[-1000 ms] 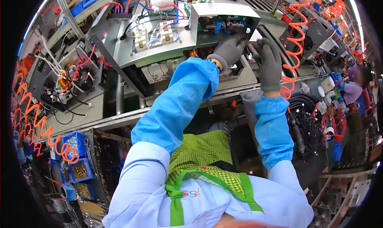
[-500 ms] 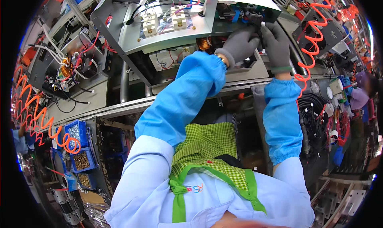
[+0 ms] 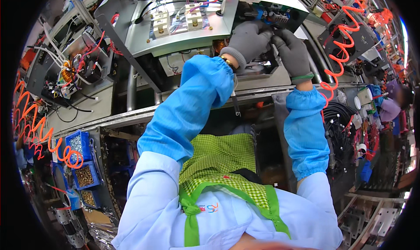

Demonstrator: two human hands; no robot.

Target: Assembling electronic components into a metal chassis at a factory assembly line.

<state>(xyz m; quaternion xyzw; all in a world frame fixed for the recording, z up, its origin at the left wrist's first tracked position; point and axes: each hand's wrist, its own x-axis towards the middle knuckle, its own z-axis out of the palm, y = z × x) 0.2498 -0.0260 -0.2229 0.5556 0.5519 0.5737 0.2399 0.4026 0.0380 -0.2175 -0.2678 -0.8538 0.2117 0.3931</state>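
Both my hands wear grey gloves and meet at the right side of an open metal equipment housing (image 3: 186, 39). My left hand (image 3: 250, 42) is bent over the housing's front opening, its fingers curled, the tips close to my right hand. My right hand (image 3: 292, 54) has its thumb and fingers pinched together beside them. Whatever lies between the fingertips is dark and too small to make out. Just behind them sit electronic parts (image 3: 279, 17) inside the housing. A copper coil (image 3: 218, 45) shows partly behind my left wrist. Cream terminal blocks (image 3: 194, 19) are mounted on the housing's metal panel.
A second opened unit with loose wires (image 3: 70, 77) stands on the left of the bench. Orange coiled hoses hang at the left (image 3: 37, 129) and right (image 3: 339, 55). Blue bins (image 3: 86, 175) of small metal fasteners sit lower left; black cable bundles (image 3: 341, 118) lie at right.
My left hand has shifted left and slightly up. The right hand has moved a little left and down; the small white piece at its fingertips is out of sight.
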